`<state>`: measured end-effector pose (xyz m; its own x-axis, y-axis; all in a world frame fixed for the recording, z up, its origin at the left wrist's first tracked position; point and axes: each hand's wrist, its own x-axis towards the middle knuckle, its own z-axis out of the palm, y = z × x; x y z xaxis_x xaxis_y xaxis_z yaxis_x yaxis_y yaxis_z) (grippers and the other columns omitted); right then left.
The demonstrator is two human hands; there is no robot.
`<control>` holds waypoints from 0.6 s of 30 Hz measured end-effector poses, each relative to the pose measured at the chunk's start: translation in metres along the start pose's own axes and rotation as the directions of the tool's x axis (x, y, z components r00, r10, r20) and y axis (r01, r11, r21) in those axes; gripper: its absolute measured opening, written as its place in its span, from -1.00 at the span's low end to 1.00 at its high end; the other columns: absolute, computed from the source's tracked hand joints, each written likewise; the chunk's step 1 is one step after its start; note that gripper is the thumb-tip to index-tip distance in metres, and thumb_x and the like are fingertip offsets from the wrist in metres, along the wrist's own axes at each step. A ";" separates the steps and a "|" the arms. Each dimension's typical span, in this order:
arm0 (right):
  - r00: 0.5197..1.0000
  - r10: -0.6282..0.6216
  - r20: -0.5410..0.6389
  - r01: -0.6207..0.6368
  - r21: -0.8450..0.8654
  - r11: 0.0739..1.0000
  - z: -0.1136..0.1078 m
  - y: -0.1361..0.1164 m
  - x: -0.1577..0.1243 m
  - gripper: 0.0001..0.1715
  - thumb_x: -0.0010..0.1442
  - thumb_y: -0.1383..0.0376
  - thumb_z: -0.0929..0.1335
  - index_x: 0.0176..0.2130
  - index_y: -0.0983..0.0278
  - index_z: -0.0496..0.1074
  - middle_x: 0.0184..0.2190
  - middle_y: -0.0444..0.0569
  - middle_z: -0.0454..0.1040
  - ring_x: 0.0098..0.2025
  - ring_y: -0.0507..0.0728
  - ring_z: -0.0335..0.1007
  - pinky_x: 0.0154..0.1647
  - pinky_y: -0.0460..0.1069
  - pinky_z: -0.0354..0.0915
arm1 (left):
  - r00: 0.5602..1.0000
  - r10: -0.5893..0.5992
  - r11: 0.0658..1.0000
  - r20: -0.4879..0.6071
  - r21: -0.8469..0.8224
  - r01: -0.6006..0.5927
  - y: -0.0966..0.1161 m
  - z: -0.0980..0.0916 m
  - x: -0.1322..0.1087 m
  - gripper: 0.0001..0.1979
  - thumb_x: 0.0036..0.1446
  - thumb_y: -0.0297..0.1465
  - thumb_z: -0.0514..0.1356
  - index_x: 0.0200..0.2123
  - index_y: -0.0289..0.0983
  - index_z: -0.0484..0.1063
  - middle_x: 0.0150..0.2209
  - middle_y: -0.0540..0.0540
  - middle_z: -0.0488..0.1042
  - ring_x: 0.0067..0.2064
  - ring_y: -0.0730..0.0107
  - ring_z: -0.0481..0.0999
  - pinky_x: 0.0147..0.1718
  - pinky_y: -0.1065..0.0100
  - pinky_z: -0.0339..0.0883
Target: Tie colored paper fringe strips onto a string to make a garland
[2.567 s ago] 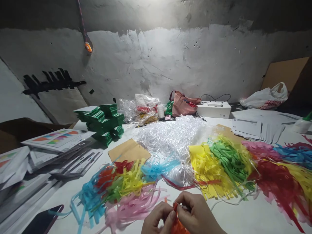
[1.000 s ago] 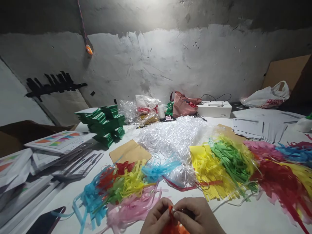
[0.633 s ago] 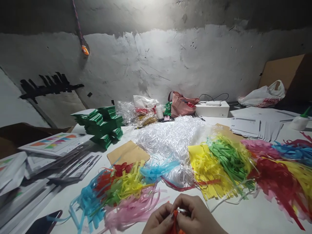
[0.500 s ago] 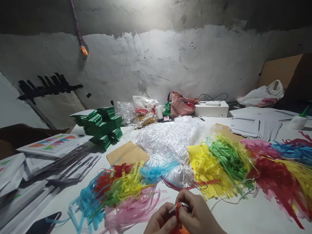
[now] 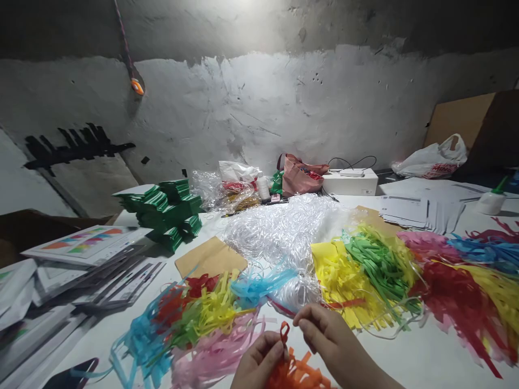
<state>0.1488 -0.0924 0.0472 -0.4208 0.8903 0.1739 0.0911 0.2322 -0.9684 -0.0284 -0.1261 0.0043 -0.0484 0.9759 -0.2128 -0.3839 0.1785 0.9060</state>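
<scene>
My left hand (image 5: 259,361) pinches an orange paper tassel (image 5: 302,374) near its top, at the bottom middle of the view. A small twisted red-orange loop (image 5: 284,330) stands up above my left fingertips. Just right of the loop is my right hand (image 5: 326,337), apart from it, with fingers loosely bent and nothing visible in them. Left of my hands lie blue, red, yellow, green and pink tassels (image 5: 214,308) in a heap. Beyond my hands spreads a big tangle of shiny white ribbon (image 5: 279,227).
Yellow tassels (image 5: 340,281), green tassels (image 5: 375,262) and red tassels (image 5: 458,297) cover the right side. Stacked green paper pieces (image 5: 166,210) and printed sheets (image 5: 85,246) are on the left. At the back stand a pink bag (image 5: 300,175) and a white box (image 5: 351,183). A glue bottle (image 5: 491,202) stands far right.
My right hand has moved off the loop, up and right, and its fingers have loosened. The white strip at my fingers is out of sight. More of the orange tassel shows now.
</scene>
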 end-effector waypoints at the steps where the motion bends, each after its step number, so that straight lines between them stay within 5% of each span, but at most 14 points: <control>1: 1.000 -0.019 -0.016 0.019 0.036 0.999 -0.002 -0.001 0.000 -0.66 0.34 0.09 0.24 -0.28 0.27 0.40 -0.59 -0.22 0.25 -0.51 0.03 0.17 -0.45 -0.08 0.11 | 0.999 -0.035 0.999 -0.004 -0.042 0.035 -0.001 -0.001 0.002 -0.53 -0.37 -0.11 0.58 -0.51 -0.32 0.54 -0.59 0.00 0.50 -0.51 0.47 0.41 -0.45 0.45 0.24; 10: 0.981 -0.188 0.048 0.176 0.182 0.967 0.007 0.006 -0.009 -0.57 0.38 -0.04 0.20 -0.08 0.25 0.35 -0.56 -0.23 0.25 -0.53 0.03 0.18 -0.45 -0.07 0.13 | 0.993 -0.118 0.970 0.006 -0.211 0.117 -0.003 0.003 0.002 -0.55 -0.39 -0.26 0.61 -0.47 -0.34 0.53 -0.60 0.01 0.54 -0.56 0.46 0.50 -0.54 0.47 0.34; 18: 0.985 -0.162 0.053 0.160 0.035 0.986 0.012 0.017 -0.005 -0.65 0.37 0.04 0.19 -0.07 0.23 0.30 -0.56 -0.25 0.19 -0.53 0.04 0.13 -0.47 -0.06 0.06 | 0.996 -0.077 0.978 0.042 -0.190 0.083 -0.004 0.001 0.002 -0.56 -0.33 -0.20 0.59 -0.45 -0.33 0.54 -0.58 0.02 0.52 -0.55 0.51 0.46 -0.52 0.49 0.32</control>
<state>0.1416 -0.0979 0.0272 -0.4770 0.8190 0.3190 -0.0091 0.3583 -0.9335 -0.0258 -0.1250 0.0011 0.0196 0.9637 -0.2663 -0.5544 0.2321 0.7992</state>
